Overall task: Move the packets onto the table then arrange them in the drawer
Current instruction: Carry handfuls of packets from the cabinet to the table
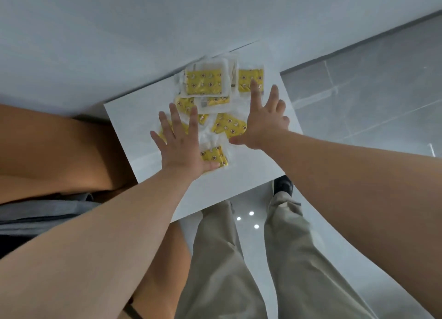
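Several yellow patterned packets in clear white-edged wrappers (204, 83) lie in a loose pile on a small white table (134, 117). My left hand (181, 141) lies flat with straight, spread fingers on the packets at the left of the pile, its thumb on the nearest packet (214, 156). Over the right side, my right hand (262, 120) is spread flat, fingers reaching onto a far-right packet (250, 78) and palm beside a tilted packet (229, 126). No drawer is visible.
The table stands against a pale wall (119, 31), with grey glossy floor tiles (370, 91) to its right. My legs in beige trousers (227, 259) and a dark shoe (283, 186) are below the near table edge. A tan surface (47, 151) lies at left.
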`<state>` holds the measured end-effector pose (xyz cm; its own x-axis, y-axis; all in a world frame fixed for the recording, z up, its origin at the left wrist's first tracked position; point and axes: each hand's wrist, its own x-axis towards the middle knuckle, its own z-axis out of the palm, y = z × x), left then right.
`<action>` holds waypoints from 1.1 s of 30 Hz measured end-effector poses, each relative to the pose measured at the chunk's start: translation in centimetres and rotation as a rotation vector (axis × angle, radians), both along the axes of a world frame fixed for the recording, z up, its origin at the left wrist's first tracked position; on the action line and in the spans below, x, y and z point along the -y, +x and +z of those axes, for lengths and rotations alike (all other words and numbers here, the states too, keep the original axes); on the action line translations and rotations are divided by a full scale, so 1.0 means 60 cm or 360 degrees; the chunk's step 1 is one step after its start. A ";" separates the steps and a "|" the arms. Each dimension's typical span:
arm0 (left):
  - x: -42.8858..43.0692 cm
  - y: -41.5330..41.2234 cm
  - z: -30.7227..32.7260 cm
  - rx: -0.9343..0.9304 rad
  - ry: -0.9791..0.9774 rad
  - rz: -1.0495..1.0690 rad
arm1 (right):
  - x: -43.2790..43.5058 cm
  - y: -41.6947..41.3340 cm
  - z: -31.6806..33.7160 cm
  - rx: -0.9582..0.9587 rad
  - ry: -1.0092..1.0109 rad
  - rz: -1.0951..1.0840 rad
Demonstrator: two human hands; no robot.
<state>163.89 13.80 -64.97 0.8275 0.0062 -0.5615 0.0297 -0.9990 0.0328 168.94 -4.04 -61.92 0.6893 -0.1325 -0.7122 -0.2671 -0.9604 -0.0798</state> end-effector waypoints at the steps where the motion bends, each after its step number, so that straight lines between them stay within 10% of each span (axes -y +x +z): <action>1: -0.006 0.000 -0.015 0.0030 -0.0019 -0.0050 | -0.004 0.004 -0.016 0.0029 -0.0019 0.0032; 24: -0.031 0.080 -0.044 0.0354 -0.0263 0.1315 | -0.009 0.058 -0.074 0.0402 0.0184 -0.0210; 30: -0.033 0.108 -0.044 -0.0021 -0.0278 0.2679 | -0.027 0.072 -0.052 0.0061 0.0406 -0.1191; 33: -0.014 0.124 -0.040 -0.0147 -0.0415 0.2805 | -0.033 0.089 -0.045 0.0013 0.0458 -0.1961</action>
